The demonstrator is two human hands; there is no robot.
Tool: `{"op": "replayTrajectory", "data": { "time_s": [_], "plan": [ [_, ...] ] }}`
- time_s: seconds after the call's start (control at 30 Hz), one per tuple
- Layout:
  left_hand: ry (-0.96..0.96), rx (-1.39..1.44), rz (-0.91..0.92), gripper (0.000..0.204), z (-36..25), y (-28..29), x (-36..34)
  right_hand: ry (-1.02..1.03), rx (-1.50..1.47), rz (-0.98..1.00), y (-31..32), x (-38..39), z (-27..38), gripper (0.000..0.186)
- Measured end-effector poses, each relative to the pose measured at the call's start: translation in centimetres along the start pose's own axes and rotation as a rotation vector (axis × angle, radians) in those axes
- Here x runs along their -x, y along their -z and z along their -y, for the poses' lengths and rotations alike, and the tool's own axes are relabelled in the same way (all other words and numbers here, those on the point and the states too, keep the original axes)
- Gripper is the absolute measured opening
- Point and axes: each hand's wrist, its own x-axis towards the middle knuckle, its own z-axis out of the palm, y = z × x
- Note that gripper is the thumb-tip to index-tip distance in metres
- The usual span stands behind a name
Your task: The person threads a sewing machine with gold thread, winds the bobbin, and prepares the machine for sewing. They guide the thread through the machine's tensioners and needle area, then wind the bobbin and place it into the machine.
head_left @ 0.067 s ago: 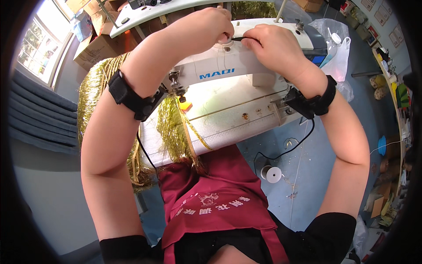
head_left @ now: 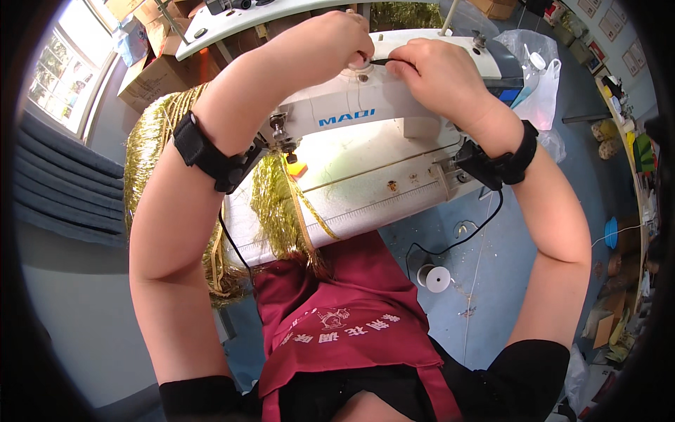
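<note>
Both my hands are over the top of a white sewing machine (head_left: 302, 116), close to each other. My left hand (head_left: 341, 41) is closed, its fingertips curled down at a small round pale part (head_left: 361, 66) on the machine head; whatever they pinch is hidden. From the left, my right hand (head_left: 444, 76) meets it with thumb and forefinger pressed on a slim black strip or tool (head_left: 382, 62), whose exact kind I cannot make out. Gold tinsel fringe (head_left: 274, 211) with a woven band hangs below the needle area, over the bed's front edge toward my lap.
More gold fringe (head_left: 151, 141) heaps at the left of the machine. An orange piece (head_left: 298, 169) sits by the needle. A white spool (head_left: 436, 279) lies on the blue floor. Behind stand a white table (head_left: 281, 15) and cardboard boxes (head_left: 158, 81); a plastic bag (head_left: 545, 91) is at right.
</note>
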Motion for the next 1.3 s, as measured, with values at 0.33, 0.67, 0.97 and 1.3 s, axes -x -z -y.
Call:
{"op": "replayTrajectory", "data": {
  "time_s": [0.33,0.67,0.97,1.3],
  "plan": [
    [0.148,-0.008,-0.089,0.016,-1.1,2.9,1.3,-0.008,0.014,-0.025,-0.1,0.2,0.3,0.024],
    [0.189,-0.042,-0.209,0.018,-1.9,-0.8,2.9,0.036,-0.061,-0.099,-0.9,0.7,-0.4,0.022],
    [0.135,-0.084,-0.104,0.022,-1.5,-1.8,1.8,0.009,-0.089,-0.144,-1.1,0.9,-0.2,0.021],
    [0.062,-0.028,-0.085,0.022,-0.3,-1.6,1.6,-0.061,0.076,0.227,2.7,-2.7,0.6,0.018]
  ]
}}
